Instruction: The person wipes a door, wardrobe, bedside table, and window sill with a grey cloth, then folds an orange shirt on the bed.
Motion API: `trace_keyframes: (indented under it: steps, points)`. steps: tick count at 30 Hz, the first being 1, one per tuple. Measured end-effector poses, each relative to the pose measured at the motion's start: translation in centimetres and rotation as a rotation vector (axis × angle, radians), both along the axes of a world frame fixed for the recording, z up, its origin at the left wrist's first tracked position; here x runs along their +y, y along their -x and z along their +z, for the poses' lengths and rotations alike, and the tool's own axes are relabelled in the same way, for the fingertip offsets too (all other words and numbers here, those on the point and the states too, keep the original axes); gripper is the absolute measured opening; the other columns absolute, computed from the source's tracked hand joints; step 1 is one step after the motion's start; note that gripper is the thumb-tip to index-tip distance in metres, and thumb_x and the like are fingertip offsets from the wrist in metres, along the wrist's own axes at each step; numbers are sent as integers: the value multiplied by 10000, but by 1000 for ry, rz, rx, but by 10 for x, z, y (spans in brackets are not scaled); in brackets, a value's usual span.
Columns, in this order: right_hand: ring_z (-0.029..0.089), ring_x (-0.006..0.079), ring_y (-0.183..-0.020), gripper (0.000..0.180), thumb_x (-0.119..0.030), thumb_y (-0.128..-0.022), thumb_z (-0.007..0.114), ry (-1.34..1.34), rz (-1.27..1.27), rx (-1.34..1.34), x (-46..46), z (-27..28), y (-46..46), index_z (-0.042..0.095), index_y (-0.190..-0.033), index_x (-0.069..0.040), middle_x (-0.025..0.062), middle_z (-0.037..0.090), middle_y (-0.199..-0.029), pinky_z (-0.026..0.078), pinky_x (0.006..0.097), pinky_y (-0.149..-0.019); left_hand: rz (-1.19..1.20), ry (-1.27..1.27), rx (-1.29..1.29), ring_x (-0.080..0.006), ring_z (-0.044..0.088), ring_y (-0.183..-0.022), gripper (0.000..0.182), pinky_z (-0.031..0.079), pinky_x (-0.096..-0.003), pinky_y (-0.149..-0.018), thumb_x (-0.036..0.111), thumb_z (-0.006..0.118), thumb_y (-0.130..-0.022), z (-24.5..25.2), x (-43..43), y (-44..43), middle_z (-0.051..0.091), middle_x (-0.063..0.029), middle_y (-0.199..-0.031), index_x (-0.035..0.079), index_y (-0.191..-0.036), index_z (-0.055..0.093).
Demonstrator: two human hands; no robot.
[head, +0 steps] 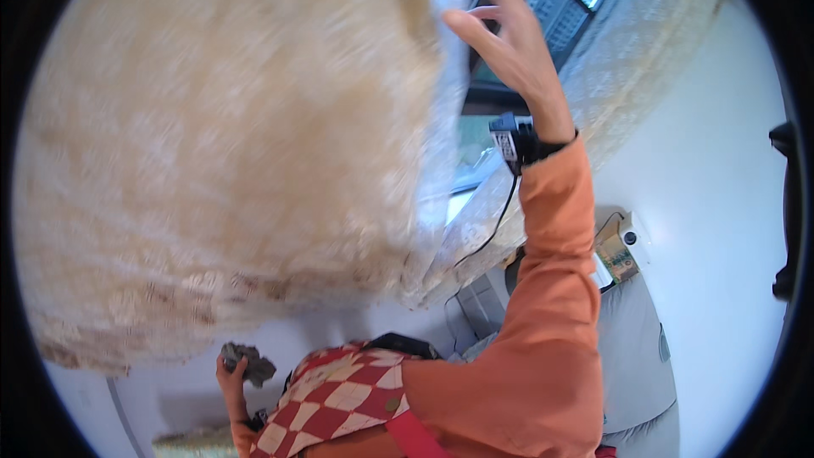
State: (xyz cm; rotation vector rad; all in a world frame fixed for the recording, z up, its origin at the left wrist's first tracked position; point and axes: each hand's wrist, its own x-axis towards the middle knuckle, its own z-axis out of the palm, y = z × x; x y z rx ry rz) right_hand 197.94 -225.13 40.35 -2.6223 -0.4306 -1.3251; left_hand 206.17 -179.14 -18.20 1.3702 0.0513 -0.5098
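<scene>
My right hand (509, 32) is raised at the top, next to the edge of a cream patterned curtain (254, 108). Its fingers are apart and blurred, with nothing seen in them; whether the fingertips touch the fabric I cannot tell. Behind that hand is a dark-framed window (566, 6), partly covered by the curtain. Low on the left, my left hand (232, 385) grips a crumpled grey cloth (251, 364), below the curtain's hem.
Another curtain panel (648, 70) hangs right of the window. A grey padded seat or bed (636, 356) lies at the lower right, near a white device (633, 238) by the wall. A black cable (502, 216) trails from the wrist-worn device (509, 140).
</scene>
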Motion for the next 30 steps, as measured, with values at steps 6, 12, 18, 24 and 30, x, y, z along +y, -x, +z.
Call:
trace_keyframes:
  steps: [6,12,18,24,30]
  points:
    - [442,372,-1185,990,-465,-590,850,166,-1149,-1004,-114,56,120,406,-1287,80,255,490,-1242,312,468,-1006,67,-36,-141,-159,614,-815,440,512,-297,-707,56,736,-730,-28,42,-4,637,-94,-914,9,-1108,515]
    - [551,399,-1067,670,-379,-745,682,-279,-999,-624,-226,32,106,474,-1229,34,289,560,-1148,444,452,-873,150,30,-161,-184,623,-822,452,512,-325,-752,45,750,-692,-37,36,-7,634,-101,-916,-2,-1080,523]
    - [589,409,-627,189,-167,-790,570,349,-893,-449,-93,61,-30,577,-897,-11,214,602,-669,466,471,-591,300,68,-26,-184,620,-800,507,520,-336,-714,52,784,-654,-8,48,33,637,-115,-908,-38,-1084,531]
    - [577,377,-627,136,-97,-740,603,352,-31,-479,153,58,-182,565,-843,-16,193,575,-686,453,455,-554,547,-130,-77,-158,611,-685,447,512,-316,-621,69,802,-635,-16,68,61,637,-84,-817,-30,-997,559]
    - [589,364,-753,179,-98,-722,596,277,305,-459,287,54,-227,558,-874,-11,177,596,-824,470,454,-597,675,-250,-111,-154,613,-774,441,515,-325,-689,75,810,-605,-15,68,122,658,-84,-862,-25,-978,595]
